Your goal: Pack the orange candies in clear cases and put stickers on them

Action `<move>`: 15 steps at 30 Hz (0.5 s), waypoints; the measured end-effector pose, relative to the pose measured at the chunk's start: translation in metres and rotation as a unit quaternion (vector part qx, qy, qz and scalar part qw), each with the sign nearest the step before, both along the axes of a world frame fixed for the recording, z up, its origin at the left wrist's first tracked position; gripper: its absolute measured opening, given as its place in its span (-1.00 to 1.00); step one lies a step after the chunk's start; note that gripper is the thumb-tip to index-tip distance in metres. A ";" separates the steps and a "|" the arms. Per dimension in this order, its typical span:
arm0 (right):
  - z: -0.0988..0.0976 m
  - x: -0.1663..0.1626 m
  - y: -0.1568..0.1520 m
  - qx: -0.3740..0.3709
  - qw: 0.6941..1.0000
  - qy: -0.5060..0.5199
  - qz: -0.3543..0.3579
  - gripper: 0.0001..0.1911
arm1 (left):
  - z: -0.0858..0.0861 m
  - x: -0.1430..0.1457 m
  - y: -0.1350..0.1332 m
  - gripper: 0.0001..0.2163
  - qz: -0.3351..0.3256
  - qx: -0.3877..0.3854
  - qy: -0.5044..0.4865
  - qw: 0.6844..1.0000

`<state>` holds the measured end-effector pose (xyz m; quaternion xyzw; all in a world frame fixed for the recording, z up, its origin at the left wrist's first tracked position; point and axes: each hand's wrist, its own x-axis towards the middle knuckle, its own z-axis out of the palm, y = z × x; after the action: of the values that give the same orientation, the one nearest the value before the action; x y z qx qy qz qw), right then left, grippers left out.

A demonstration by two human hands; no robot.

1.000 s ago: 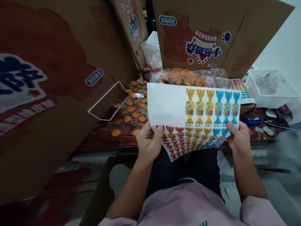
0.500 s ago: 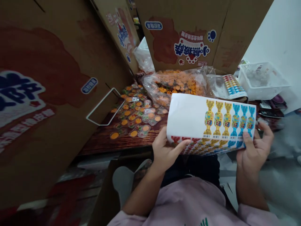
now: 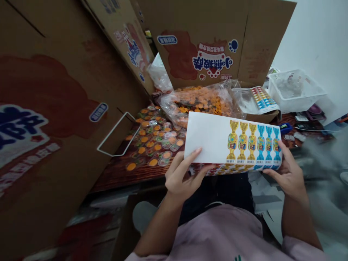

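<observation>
A folded sticker sheet (image 3: 208,136) is held up in front of me, its left part plain white. Gold and blue candy-shaped labels are printed on the right part, and more rows, some red, show along its lower fold. My left hand (image 3: 182,177) grips the lower left corner, index finger over the white face and thumb at the fold. At the right end my right hand (image 3: 290,174) has its fingers at the edge and its thumb under the fold. Behind the sheet lies a clear bag of orange pieces (image 3: 201,99). Small clear packs with orange discs (image 3: 152,145) lie scattered left of it.
Large printed cartons (image 3: 54,108) (image 3: 217,36) stand at the left and back. A white wire frame (image 3: 118,156) leans by the left carton. Back right are an open box with a similar label sheet (image 3: 263,99), a white plastic basket (image 3: 299,98) and a blue item (image 3: 285,128).
The sheet has shifted slightly left in view and its fold is flatter. My left index finger now lies on the white face; my right fingers have closed around the right edge.
</observation>
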<state>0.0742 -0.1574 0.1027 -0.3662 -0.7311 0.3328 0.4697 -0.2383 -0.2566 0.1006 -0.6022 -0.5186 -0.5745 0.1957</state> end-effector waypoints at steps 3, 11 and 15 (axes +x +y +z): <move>0.007 0.001 0.008 0.077 0.994 -0.082 0.005 -0.31 | 0.000 -0.009 -0.003 -0.63 -0.008 -0.006 0.010 1.000; 0.024 -0.031 0.032 0.249 0.942 -0.223 -0.021 -0.92 | -0.011 -0.029 -0.003 -0.84 -0.018 -0.025 -0.061 0.998; 0.039 -0.054 0.031 0.261 0.899 -0.347 0.053 -0.81 | -0.020 -0.017 0.001 -0.84 -0.203 -0.038 -0.162 0.965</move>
<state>0.0206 -0.1264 0.1412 -0.2833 -0.9269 0.0060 0.2462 -0.2549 -0.2559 0.0806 -0.6004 -0.4320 -0.6721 -0.0348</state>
